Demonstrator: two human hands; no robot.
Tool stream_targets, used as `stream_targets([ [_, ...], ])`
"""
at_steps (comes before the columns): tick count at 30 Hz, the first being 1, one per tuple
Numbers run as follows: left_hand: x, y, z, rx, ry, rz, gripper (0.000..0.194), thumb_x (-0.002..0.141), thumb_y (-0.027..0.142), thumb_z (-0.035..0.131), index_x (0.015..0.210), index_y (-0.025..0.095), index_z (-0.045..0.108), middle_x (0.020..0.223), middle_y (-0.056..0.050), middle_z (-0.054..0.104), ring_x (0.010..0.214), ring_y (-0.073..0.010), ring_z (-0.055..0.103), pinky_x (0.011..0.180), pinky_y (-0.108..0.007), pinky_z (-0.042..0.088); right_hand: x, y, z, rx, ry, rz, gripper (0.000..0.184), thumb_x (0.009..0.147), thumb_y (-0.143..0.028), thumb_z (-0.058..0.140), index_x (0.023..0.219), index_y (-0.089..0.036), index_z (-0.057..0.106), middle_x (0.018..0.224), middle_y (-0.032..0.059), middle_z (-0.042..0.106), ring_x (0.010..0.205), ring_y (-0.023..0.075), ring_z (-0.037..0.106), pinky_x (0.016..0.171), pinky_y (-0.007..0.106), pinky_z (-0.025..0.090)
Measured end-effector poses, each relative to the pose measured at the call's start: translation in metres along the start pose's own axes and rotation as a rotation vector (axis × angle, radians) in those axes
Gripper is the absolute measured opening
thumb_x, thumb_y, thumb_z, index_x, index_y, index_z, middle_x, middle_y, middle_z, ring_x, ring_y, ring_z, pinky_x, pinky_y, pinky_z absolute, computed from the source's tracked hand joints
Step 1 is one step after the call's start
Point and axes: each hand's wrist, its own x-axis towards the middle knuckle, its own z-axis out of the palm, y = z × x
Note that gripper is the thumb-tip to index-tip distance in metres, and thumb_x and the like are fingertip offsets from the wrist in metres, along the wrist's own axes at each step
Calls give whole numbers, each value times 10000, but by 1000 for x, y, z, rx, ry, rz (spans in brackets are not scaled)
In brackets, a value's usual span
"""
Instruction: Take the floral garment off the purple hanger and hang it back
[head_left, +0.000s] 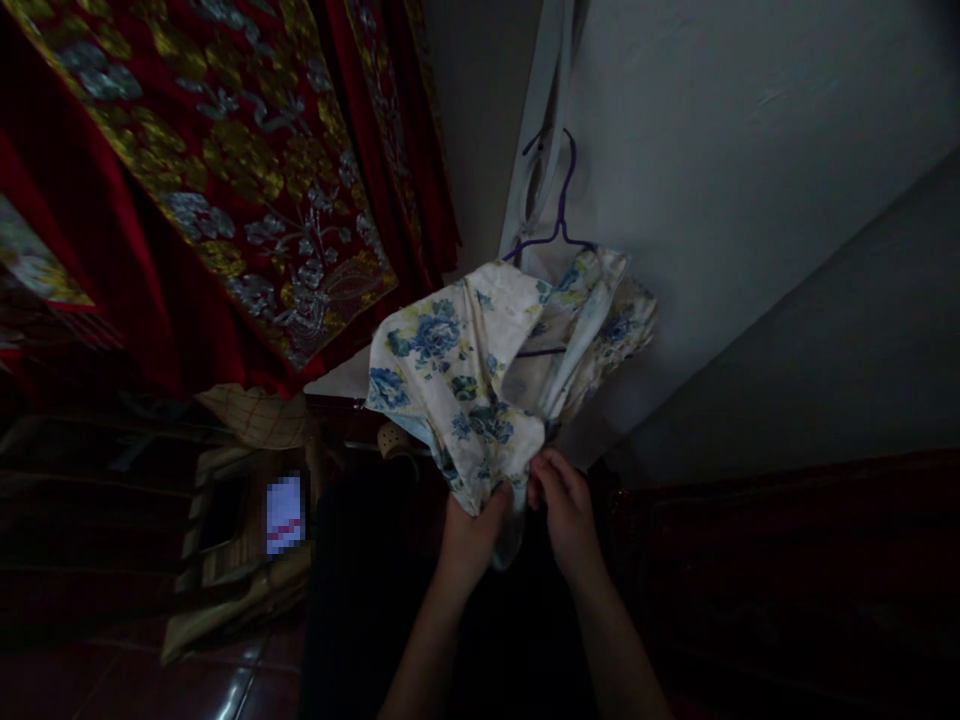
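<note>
A white garment with blue flowers and green leaves hangs on a purple wire hanger, its front partly open. The hanger's hook goes round a pale strap or pipe at the wall. At the garment's lower front edge, my left hand is closed on the cloth, some fingers hidden beneath it. My right hand pinches the front edge just to the right, fingers pressed together. Below and between the hands dangles a pale blue end of cloth.
To the left hangs red cloth with gold and silver embroidery. Underneath it are a light wooden seat or frame holding a blurred bright item, and a checked cloth. A grey wall rises behind the garment. The scene is dim.
</note>
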Motion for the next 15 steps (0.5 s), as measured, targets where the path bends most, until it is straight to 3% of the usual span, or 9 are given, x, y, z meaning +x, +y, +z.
stream_targets([
  [2,8,2,-14,33,55,-5,417,716,280,824,1094,154,702,1187,-117,748,1177,-272,672,1060,-351,474,2,-8,-5,-32,-65,-34,345,849,-478,625,648,-201,578,535,-35,472,510,117,412,501,249,328],
  [5,28,-1,-45,119,268,87,384,721,340,824,1030,146,702,1080,-98,758,1044,-260,697,943,-345,520,8,-19,-19,-106,-131,-37,325,823,-419,627,596,-189,593,529,-23,501,530,115,445,531,251,335],
  [8,47,-12,-74,176,521,373,326,759,359,786,999,165,680,964,-38,712,899,-201,662,857,-308,516,14,-21,-27,-103,-179,44,299,773,-413,648,587,-182,618,515,-24,509,518,109,447,519,246,319],
  [10,53,-21,-82,193,630,535,306,768,327,776,1013,181,665,969,-19,666,886,-172,629,848,-288,500,12,-16,-22,-39,-180,118,296,750,-428,655,590,-180,622,503,-29,501,493,101,427,492,240,293],
  [12,52,-30,-80,229,642,597,289,783,297,760,1032,190,657,1001,-23,643,901,-165,612,847,-283,491,5,-7,-7,60,-165,186,303,737,-447,654,594,-184,610,483,-38,480,463,94,401,468,235,273],
  [15,41,-43,-62,336,392,531,281,799,286,724,1059,197,666,1034,-43,659,945,-188,619,865,-301,491,-12,6,22,236,-145,256,301,735,-470,653,634,-192,600,476,-51,467,437,87,374,453,231,273],
])
